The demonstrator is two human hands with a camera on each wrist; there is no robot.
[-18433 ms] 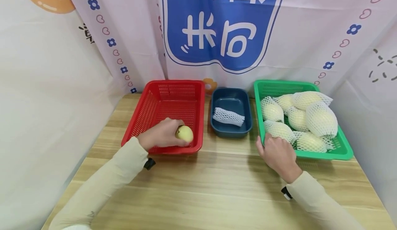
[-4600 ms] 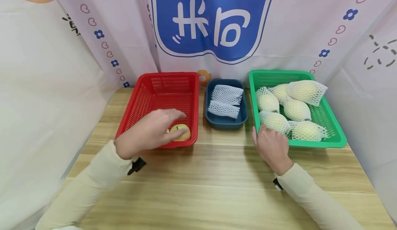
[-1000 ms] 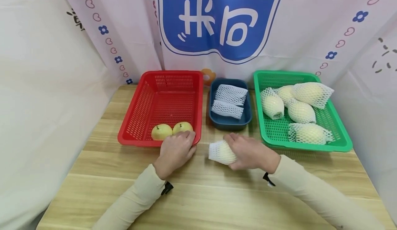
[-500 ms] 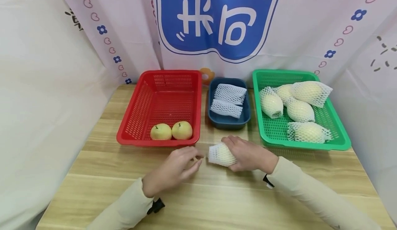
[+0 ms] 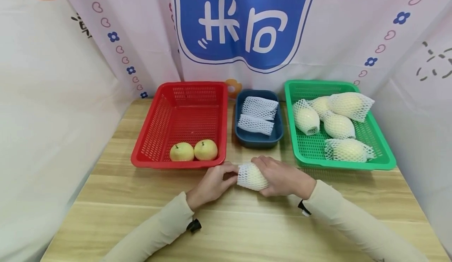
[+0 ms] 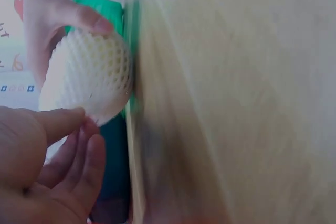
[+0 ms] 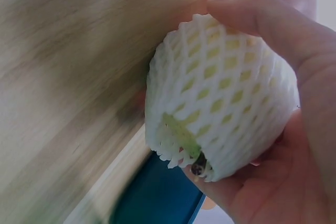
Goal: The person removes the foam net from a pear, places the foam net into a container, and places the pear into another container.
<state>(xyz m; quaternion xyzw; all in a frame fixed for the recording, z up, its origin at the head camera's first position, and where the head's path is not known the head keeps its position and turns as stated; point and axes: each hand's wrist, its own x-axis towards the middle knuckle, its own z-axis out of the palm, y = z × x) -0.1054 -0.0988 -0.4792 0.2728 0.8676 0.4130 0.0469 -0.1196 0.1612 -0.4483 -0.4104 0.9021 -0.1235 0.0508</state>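
Over the wooden table in front of the blue box, my right hand (image 5: 284, 176) grips a pale yellow pear (image 5: 252, 177) wrapped in a white foam net (image 7: 215, 87). The net's open end faces left in the head view; the right wrist view shows a dark stem inside the other opening. My left hand (image 5: 214, 183) pinches the left edge of the net between thumb and fingertips (image 6: 73, 116). Two bare yellow pears (image 5: 206, 150) sit in the near right part of the red basket (image 5: 141, 158).
A dark blue box (image 5: 259, 142) holding two loose foam nets (image 5: 259, 108) stands between the baskets. The green basket (image 5: 307, 162) at right contains several netted pears (image 5: 339, 125). A printed cloth (image 5: 247, 22) hangs behind.
My left hand has left the red basket's rim and come right to the net's edge; my right hand stays put. Since the oldest frames, a second net and second bare pear have appeared.
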